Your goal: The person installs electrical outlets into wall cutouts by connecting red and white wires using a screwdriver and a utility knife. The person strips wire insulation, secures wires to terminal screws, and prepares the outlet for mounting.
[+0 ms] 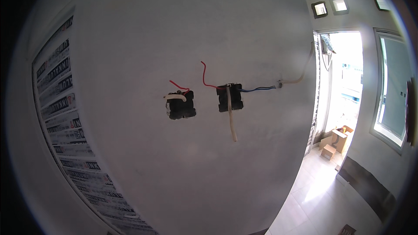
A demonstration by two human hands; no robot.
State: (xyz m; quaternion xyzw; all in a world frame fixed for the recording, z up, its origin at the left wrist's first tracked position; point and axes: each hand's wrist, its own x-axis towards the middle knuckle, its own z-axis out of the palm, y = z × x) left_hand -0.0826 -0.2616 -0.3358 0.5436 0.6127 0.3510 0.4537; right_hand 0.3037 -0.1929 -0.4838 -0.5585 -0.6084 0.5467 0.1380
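Note:
Neither of my hands is in the picture. Straight ahead, two black square wall boxes are sunk into a white wall [130, 161]. Out of the left box [180, 109] come a short red wire [178, 85] and a white cable [176, 98] bent to the left. From the right box [224, 100] a longer red wire [204, 74] curves upward, a white cable [231, 122] hangs down, and blue wire [259, 89] sticks out to the right. Farther right, another pale cable [298, 80] comes out of a small hole in the wall.
A panel covered with printed protective film [65, 91] stands at the left. On the right, an open doorway [346, 91] lets in bright light, with cardboard boxes [339, 139] on the tiled floor [305, 187]. Beyond it is a framed window [394, 91].

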